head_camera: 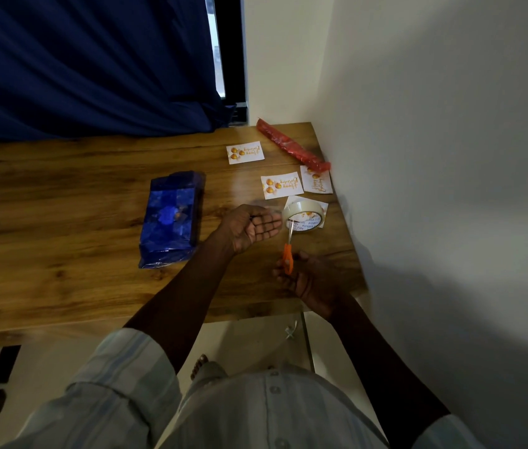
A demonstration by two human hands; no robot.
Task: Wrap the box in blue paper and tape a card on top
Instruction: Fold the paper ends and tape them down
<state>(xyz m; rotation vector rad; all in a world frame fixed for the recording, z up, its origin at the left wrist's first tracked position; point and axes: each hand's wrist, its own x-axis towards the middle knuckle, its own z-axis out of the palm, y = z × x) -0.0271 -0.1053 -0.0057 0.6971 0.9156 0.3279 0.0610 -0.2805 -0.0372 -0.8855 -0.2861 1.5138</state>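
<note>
The box point(172, 218), wrapped in shiny blue paper, lies on the wooden table point(61, 196) left of my hands. A roll of clear tape point(303, 218) stands tilted on a card. My left hand point(253, 228) is palm up right beside the roll and seems to pinch a faint, blurred strip of tape point(267, 207) drawn from it. My right hand point(308, 280) grips small orange scissors point(288, 256), whose blades point up at the strip next to the roll. Three printed greeting cards point(281, 185) lie just behind the tape.
A red roll of wrapping paper point(292, 147) lies diagonally at the back right corner against the white wall point(418, 157). The table's right edge runs just right of the tape roll. A dark blue curtain point(94, 59) hangs behind the table.
</note>
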